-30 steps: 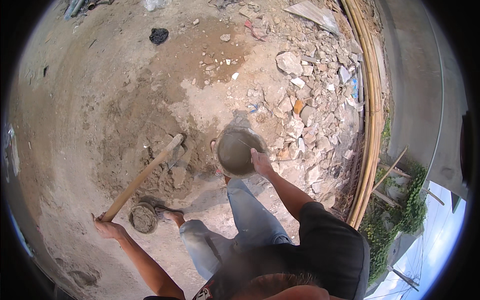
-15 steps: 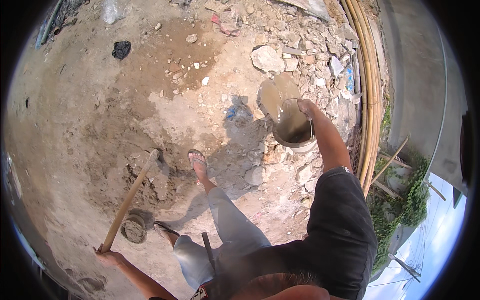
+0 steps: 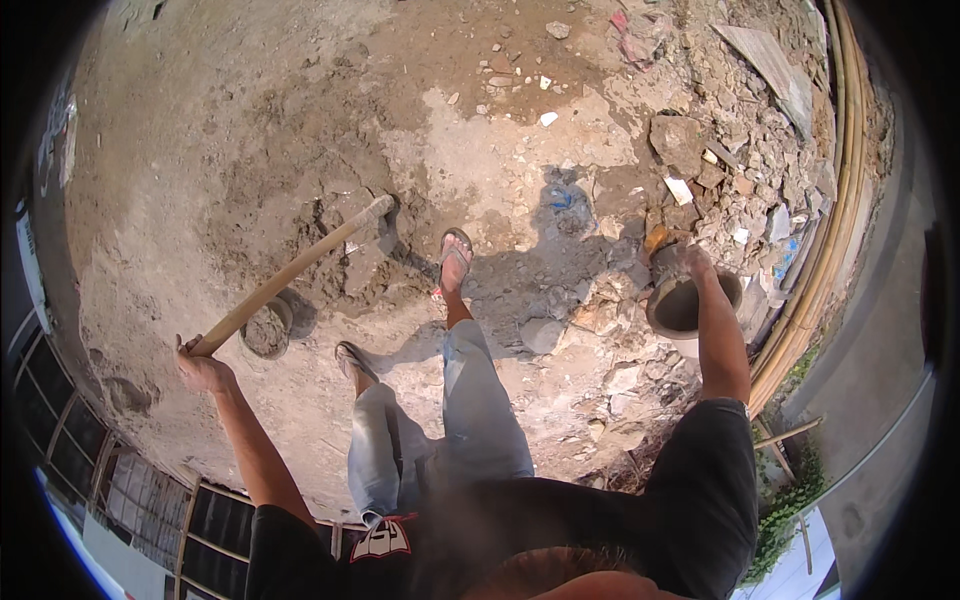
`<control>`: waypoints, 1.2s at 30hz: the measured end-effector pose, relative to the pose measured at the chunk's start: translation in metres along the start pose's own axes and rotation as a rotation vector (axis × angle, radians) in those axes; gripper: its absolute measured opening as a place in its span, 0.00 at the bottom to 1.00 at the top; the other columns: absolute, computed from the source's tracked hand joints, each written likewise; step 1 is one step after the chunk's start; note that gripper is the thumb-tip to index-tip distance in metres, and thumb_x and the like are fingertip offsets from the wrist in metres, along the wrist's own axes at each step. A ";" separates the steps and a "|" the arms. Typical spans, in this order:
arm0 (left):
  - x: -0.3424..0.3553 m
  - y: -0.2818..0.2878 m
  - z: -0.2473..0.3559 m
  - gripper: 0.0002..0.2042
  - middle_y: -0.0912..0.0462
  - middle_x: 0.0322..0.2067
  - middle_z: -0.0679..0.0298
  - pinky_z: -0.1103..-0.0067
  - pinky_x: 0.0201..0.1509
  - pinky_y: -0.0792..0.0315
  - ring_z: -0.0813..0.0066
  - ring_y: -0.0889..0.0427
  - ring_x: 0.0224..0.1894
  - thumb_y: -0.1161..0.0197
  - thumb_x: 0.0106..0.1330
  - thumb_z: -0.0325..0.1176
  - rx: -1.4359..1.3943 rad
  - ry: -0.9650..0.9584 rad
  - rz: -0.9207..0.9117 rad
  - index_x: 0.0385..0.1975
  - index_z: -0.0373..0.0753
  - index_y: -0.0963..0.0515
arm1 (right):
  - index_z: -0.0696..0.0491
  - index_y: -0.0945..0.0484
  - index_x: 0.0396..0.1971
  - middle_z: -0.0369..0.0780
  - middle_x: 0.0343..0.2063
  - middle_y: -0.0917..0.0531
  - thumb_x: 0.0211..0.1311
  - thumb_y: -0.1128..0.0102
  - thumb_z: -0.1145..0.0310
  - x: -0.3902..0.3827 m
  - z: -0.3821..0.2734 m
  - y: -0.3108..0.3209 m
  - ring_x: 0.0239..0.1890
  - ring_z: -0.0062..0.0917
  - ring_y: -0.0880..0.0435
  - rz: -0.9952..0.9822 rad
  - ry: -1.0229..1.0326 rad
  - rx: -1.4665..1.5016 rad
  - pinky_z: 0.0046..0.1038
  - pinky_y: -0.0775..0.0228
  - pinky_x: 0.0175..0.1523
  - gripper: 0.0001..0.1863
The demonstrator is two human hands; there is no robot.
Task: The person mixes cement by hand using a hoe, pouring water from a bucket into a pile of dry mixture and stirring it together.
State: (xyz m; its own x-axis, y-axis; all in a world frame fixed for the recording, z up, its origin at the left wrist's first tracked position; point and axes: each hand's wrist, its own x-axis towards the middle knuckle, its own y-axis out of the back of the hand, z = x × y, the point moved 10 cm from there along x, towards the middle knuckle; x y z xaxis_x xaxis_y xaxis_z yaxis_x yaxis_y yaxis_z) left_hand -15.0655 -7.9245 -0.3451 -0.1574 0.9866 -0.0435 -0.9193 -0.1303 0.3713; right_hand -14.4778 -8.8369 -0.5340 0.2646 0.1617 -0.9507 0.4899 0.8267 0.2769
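Observation:
My left hand is closed round the near end of the long wooden handle of a hoe, which slants away to the right. Its far end rests over a patch of wet, churned mortar; the blade is hardly visible. At the right, my right hand grips a bucket at its far side, by the thin handle or the rim; I cannot tell which. The bucket's mouth faces up and its inside looks dark. Below the hoe's handle stands a small bucket with grey mortar in it.
Broken stones and rubble cover the ground on the right, with a large rock among them. Long bamboo poles run along that edge. My sandalled feet stand between the hoe and the rubble. The ground beyond the bucket is wet.
Muddy water was pouring from the tilted bucket; now the pouring has stopped and the bucket is more upright. My view has turned and shifted. The left hand keeps hold of the hoe.

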 end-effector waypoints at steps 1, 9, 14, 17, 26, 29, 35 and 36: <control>0.014 0.016 0.007 0.17 0.23 0.26 0.58 0.71 0.43 0.27 0.66 0.23 0.31 0.51 0.64 0.33 -0.055 -0.028 0.008 0.46 0.28 0.24 | 0.61 0.19 0.33 0.52 0.34 0.17 0.56 0.48 0.54 0.027 -0.032 0.048 0.41 0.42 0.17 0.043 -0.054 0.147 0.42 0.26 0.45 0.22; 0.011 0.049 0.018 0.17 0.24 0.23 0.58 0.72 0.38 0.26 0.66 0.22 0.29 0.53 0.65 0.30 -0.095 -0.054 0.014 0.47 0.24 0.27 | 0.62 0.19 0.34 0.59 0.35 0.20 0.66 0.70 0.37 0.058 -0.245 0.320 0.44 0.56 0.24 0.600 -0.323 0.839 0.48 0.35 0.52 0.41; -0.001 0.084 -0.021 0.17 0.27 0.25 0.61 0.70 0.41 0.27 0.66 0.24 0.31 0.52 0.65 0.32 -0.203 -0.002 -0.011 0.48 0.25 0.29 | 0.61 0.20 0.34 0.60 0.34 0.21 0.68 0.69 0.42 0.114 -0.332 0.341 0.41 0.57 0.23 0.852 -0.232 0.860 0.49 0.35 0.49 0.37; -0.010 0.133 -0.053 0.17 0.28 0.26 0.63 0.69 0.42 0.28 0.66 0.25 0.32 0.51 0.65 0.34 -0.303 0.042 -0.001 0.48 0.28 0.28 | 0.59 0.21 0.32 0.58 0.32 0.20 0.70 0.66 0.47 0.158 -0.367 0.327 0.39 0.56 0.23 0.934 -0.231 0.837 0.50 0.34 0.45 0.31; -0.015 0.164 -0.069 0.14 0.28 0.27 0.63 0.70 0.40 0.29 0.65 0.26 0.33 0.50 0.64 0.36 -0.370 0.066 -0.005 0.42 0.35 0.24 | 0.59 0.20 0.35 0.55 0.38 0.19 0.69 0.64 0.46 0.202 -0.417 0.318 0.46 0.50 0.21 0.377 -0.200 0.402 0.44 0.30 0.52 0.31; -0.018 0.149 -0.062 0.14 0.28 0.26 0.62 0.69 0.38 0.28 0.64 0.26 0.31 0.51 0.64 0.36 -0.330 0.045 -0.008 0.43 0.36 0.24 | 0.60 0.19 0.36 0.55 0.40 0.19 0.62 0.56 0.59 0.223 -0.422 0.317 0.47 0.46 0.20 0.185 -0.065 0.080 0.41 0.28 0.51 0.21; -0.020 0.157 -0.056 0.15 0.28 0.24 0.62 0.70 0.39 0.28 0.66 0.25 0.30 0.53 0.65 0.34 -0.344 0.004 -0.008 0.44 0.36 0.23 | 0.58 0.17 0.32 0.50 0.34 0.16 0.46 0.45 0.73 0.276 -0.410 0.260 0.41 0.38 0.16 -0.107 -0.219 -0.041 0.38 0.24 0.41 0.13; -0.020 0.158 -0.054 0.15 0.28 0.24 0.62 0.70 0.39 0.28 0.66 0.25 0.30 0.53 0.65 0.34 -0.325 -0.002 0.005 0.44 0.36 0.23 | 0.58 0.17 0.31 0.49 0.34 0.16 0.47 0.45 0.73 0.281 -0.403 0.252 0.40 0.37 0.15 -0.158 -0.207 -0.054 0.38 0.24 0.40 0.12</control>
State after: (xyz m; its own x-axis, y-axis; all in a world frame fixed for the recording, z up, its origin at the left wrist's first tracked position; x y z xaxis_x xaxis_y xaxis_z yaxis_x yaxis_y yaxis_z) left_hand -15.2275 -7.9705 -0.3359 -0.1614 0.9861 -0.0405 -0.9857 -0.1590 0.0563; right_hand -14.6150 -8.3662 -0.7878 0.3558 -0.0806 -0.9311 0.4952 0.8612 0.1147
